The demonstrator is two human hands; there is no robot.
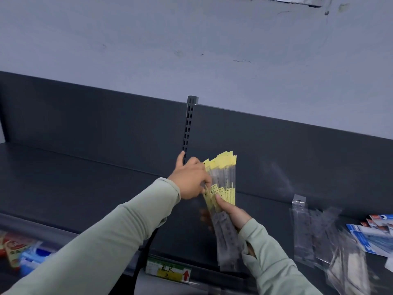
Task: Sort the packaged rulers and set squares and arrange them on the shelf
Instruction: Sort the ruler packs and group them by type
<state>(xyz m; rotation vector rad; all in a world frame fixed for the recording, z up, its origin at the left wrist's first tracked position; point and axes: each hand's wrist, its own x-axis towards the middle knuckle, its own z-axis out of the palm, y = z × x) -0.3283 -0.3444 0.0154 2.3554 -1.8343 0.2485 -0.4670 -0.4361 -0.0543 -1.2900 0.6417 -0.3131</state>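
A fanned bundle of packaged rulers, clear sleeves with yellow header cards, is held upright over the dark shelf. My right hand grips the bundle at its middle from below. My left hand pinches the left edge of the fan near the top, its thumb sticking up. More clear ruler packs lie flat on the shelf to the right, with blue-and-white carded packs further right.
A slotted upright post splits the shelf's back panel. A price label with a red arrow sits on the front rail. Red and blue packaged goods lie on the lower level at left. The pale wall rises behind.
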